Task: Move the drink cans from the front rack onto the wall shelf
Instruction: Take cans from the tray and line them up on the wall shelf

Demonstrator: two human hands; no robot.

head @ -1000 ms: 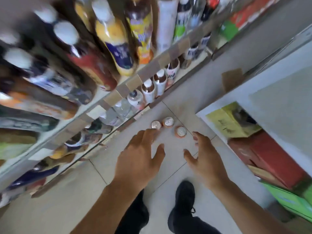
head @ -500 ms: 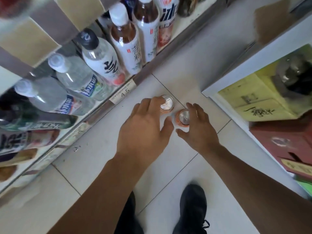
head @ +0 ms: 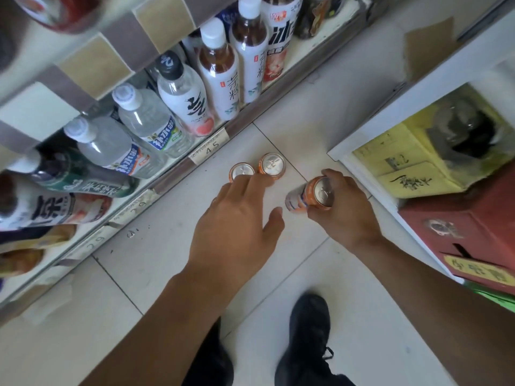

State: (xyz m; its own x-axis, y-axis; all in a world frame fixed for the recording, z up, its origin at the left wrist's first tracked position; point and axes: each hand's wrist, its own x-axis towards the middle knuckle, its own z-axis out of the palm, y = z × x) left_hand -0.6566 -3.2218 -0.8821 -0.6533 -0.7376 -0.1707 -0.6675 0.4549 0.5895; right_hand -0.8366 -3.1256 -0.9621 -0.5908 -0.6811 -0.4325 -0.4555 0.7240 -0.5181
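1. Cans: one orange can (head: 312,196) was tilted, gripped in the right hand (head: 341,207).
2. Left hand (head: 237,227), fingers spread, touched two cans (head: 257,169) standing on the floor (head: 139,260).
3. None looked shelved yet.

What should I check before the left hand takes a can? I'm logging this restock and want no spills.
1. Right hand grips the tilted can: ok.
2. Left hand open, fingers reaching the two standing cans: ok.
3. Both standing cans upright on the floor tile: ok.
4. Left hand has a can held: not ok.
5. Free spot on the wall shelf: cannot tell.
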